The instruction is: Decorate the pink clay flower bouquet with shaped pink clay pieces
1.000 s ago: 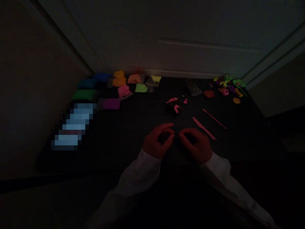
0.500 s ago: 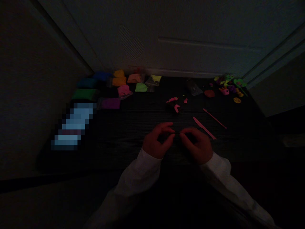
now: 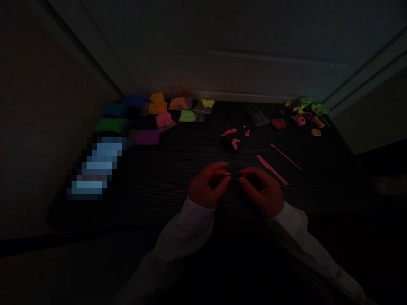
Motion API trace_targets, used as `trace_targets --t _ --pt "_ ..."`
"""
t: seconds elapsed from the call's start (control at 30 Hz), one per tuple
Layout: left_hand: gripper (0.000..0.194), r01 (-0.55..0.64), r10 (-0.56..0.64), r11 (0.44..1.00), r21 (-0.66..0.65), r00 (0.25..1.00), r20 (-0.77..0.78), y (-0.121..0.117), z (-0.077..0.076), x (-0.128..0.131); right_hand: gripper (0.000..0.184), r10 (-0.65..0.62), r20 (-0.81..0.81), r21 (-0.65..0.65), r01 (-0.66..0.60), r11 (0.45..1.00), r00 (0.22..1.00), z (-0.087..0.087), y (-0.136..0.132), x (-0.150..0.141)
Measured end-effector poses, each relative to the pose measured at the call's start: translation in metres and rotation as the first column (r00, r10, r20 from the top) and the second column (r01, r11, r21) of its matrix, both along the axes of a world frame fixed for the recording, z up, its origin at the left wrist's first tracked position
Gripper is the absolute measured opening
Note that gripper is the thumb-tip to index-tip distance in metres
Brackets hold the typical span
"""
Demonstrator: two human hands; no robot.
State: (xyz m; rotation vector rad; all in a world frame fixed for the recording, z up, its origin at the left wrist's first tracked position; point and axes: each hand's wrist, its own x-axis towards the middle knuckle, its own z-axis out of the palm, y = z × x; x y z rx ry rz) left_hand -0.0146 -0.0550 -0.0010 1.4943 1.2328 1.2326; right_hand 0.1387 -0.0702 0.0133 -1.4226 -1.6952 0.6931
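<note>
Over the near part of the dark table, my left hand [image 3: 210, 185] pinches thumb against fingers. Facing it, my right hand [image 3: 262, 190] is closed in the same kind of pinch. Between the fingertips there seems to be a thin dark strand, too dim to name. Just beyond my hands lies a dark lump with pink clay pieces [image 3: 231, 137], and a small pink clay bit [image 3: 247, 133] sits to its right. A pink plastic knife [image 3: 271, 169] and a thin pink modelling tool [image 3: 286, 156] rest right of my hands.
Bags of coloured clay, among them a purple one [image 3: 146, 137] and a green one [image 3: 111, 126], line the back left. A bright pixelated rectangle [image 3: 98, 167] lies at left. Several small clay figures [image 3: 300, 116] and a red lump [image 3: 279, 123] are back right, before a pale panel [image 3: 254, 72].
The gap between my fingertips has widened slightly, with my left hand shifting a little to the left. Both hands stay pinched. The things on the table keep their places.
</note>
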Motion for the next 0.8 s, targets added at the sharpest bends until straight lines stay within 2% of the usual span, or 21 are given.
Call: trace_targets --t 0.23,0.4,0.53,0.6,0.67,0.73,0.8 --pt "0.034 0.000 0.000 1.000 0.012 1.000 -0.029 -0.001 0.001 0.000 0.010 0.025 0.042 0.048 -0.027 0.998 0.999 0.000 0.001 0.000" --pt "0.044 0.028 -0.024 0.999 -0.047 0.996 0.084 0.000 0.004 0.003 0.011 -0.006 0.066 0.058 0.003 0.998 0.998 -0.001 0.000 0.001" --pt "0.041 0.006 0.006 0.996 -0.085 0.990 0.139 0.000 0.003 -0.002 0.012 0.024 0.141 0.080 -0.035 0.996 0.990 -0.002 0.001 0.003" --pt "0.039 -0.016 0.022 0.997 -0.076 0.997 0.070 -0.002 0.001 -0.009 0.011 0.072 0.207 0.092 -0.092 0.991 0.976 -0.003 0.002 0.006" --pt "0.035 -0.026 0.024 1.000 -0.012 0.994 -0.108 -0.004 -0.001 -0.017 0.011 0.144 0.275 0.086 -0.174 0.981 0.951 -0.004 0.003 0.010" --pt "0.026 0.022 0.021 0.993 0.119 0.936 -0.350 -0.006 -0.001 -0.022 0.012 0.219 0.327 0.061 -0.252 0.966 0.919 -0.004 0.003 0.013" --pt "0.019 0.125 0.019 0.961 0.245 0.858 -0.513 -0.007 -0.001 -0.024 0.014 0.264 0.358 0.035 -0.295 0.955 0.896 -0.004 0.002 0.016"
